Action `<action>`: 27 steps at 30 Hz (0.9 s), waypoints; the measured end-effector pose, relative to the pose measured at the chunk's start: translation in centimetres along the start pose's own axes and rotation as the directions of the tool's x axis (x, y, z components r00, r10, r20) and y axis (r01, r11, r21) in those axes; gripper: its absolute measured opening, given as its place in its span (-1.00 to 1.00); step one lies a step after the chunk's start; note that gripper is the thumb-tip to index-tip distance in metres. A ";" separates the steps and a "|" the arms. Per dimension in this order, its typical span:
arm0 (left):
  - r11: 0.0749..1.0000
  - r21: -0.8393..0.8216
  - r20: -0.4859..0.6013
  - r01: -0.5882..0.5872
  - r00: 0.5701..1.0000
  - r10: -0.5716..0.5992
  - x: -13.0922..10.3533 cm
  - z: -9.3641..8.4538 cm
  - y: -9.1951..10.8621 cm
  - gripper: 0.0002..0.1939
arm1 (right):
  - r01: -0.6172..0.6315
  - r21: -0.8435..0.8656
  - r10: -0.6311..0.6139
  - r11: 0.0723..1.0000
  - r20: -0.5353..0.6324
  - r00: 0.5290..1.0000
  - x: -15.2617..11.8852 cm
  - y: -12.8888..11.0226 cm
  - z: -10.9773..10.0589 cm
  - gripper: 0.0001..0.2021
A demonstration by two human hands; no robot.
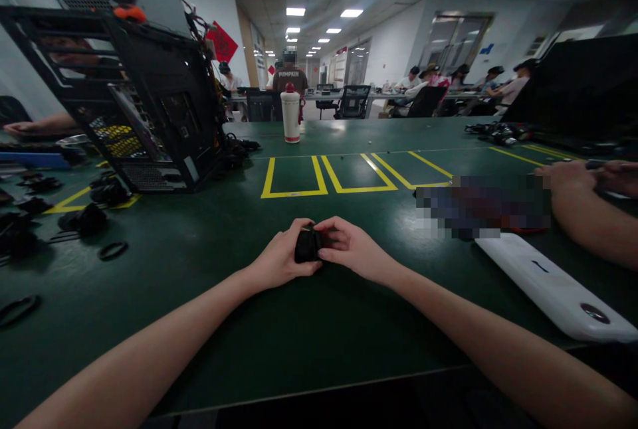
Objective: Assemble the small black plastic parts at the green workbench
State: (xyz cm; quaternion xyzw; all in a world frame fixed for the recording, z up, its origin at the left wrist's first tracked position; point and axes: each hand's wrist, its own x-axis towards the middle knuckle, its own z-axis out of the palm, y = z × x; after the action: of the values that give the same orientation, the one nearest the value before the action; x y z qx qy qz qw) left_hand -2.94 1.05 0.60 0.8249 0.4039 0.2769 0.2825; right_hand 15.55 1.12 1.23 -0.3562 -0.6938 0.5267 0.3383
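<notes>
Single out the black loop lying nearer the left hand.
The loop farther right, nearer the left hand; the other loop lies at the picture's left edge.

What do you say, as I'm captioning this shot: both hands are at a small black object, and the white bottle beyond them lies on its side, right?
Not quite: the white bottle stands upright, not on its side, in the head view. The left hand and right hand are indeed at the small black object.

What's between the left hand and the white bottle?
The head view shows a yellow marking on the green table between the left hand and the white bottle.
</notes>
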 end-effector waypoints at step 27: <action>1.000 0.019 0.009 -0.013 1.000 0.013 -0.1 0.0 -0.2 -0.39 | 0.011 0.028 -0.012 1.000 0.039 0.999 -0.1 -0.3 -0.1 -0.76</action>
State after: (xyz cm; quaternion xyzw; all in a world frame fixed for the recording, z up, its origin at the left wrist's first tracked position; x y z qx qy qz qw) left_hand -3.05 1.10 0.43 0.8314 0.3999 0.2711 0.2746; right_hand 15.62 0.99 1.52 -0.3372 -0.6947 0.5413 0.3326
